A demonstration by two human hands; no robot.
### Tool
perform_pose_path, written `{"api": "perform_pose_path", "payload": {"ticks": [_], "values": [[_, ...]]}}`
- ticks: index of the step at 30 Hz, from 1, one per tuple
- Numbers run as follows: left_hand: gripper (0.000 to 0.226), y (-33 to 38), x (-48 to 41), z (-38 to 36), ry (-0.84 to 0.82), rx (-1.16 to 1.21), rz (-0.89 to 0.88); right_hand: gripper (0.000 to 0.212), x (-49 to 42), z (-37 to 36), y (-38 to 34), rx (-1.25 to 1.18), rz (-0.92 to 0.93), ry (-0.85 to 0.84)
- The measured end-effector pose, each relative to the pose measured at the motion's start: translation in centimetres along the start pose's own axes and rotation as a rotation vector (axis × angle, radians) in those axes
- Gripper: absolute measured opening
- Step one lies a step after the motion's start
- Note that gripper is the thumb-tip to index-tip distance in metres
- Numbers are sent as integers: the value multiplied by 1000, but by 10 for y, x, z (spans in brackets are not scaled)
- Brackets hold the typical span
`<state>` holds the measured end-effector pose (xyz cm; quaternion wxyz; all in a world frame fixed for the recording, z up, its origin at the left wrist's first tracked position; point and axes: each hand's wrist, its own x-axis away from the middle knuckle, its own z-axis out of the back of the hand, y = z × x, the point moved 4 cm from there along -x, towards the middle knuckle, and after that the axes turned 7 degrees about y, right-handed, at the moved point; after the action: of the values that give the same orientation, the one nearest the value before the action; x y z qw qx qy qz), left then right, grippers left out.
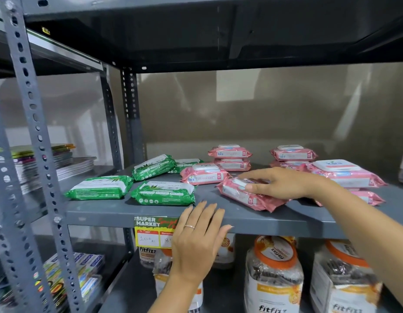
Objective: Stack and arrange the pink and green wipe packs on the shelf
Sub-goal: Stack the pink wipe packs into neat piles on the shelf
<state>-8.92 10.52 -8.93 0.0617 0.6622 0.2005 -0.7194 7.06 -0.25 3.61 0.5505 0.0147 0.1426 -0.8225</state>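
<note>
Our right hand (284, 182) grips a flat pink plastic wipe pack (248, 195) on the grey metal shelf (252, 216); our left hand (199, 236) rests spread wide, holding nothing, against its front edge

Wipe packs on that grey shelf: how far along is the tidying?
Partly done. Two pink stacks already stand at the back. The right hand rests on a loose pink pack; the left hand rests open on the shelf edge. The green packs still lie scattered, unstacked.

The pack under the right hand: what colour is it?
Pink pack, seen in the head view.
</note>
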Motion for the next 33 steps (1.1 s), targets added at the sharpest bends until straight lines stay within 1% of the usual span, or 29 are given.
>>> {"api": "perform_pose_path", "payload": {"ticks": [4,6,7,9,11,12,13,15,17,18,19,20,23,24,25,26,28,29,30,33], "values": [[31,0,2,-1,3,32,15,69,-2,5,1,158,-32,189],[30,0,3,-1,3,37,17,66,-3,9,4,169,-46,195],[30,-1,3,-1,5,39,18,59,-3,11,7,125,-45,148],[29,-1,3,-1,10,41,19,44,3,12,11,-46,-59,-23],[28,0,3,-1,13,43,16,41,12,13,12,-151,-68,-164],[28,-1,2,-1,12,45,13,42,15,13,13,-139,-59,-182],[28,-1,2,-1,14,45,11,43,15,12,14,-109,-49,-159],[29,-1,1,0,17,43,9,47,9,11,13,-28,-44,-25],[29,0,1,0,12,48,10,67,3,8,11,66,-74,89],[29,0,1,0,10,50,10,79,1,8,10,112,-95,108],[29,0,1,0,9,53,12,85,-1,8,10,143,-109,104],[28,0,0,0,6,55,14,84,-1,9,10,142,-116,79],[28,0,1,0,2,66,25,69,2,11,10,16,-62,-60],[28,0,1,1,1,70,29,67,3,9,8,4,-45,-76],[28,0,1,0,0,72,32,66,3,6,6,15,-35,-50],[27,0,1,1,0,73,33,66,1,3,3,42,-31,15],[27,1,2,1,0,74,37,72,-3,-3,-4,113,-24,159],[27,1,1,1,-1,74,41,74,-4,-4,-6,132,-22,194],[28,1,1,1,-1,73,48,75,-5,-3,-6,126,-22,191],[28,3,1,2,-2,79,72,77,-5,3,2,74,-36,58]]}}
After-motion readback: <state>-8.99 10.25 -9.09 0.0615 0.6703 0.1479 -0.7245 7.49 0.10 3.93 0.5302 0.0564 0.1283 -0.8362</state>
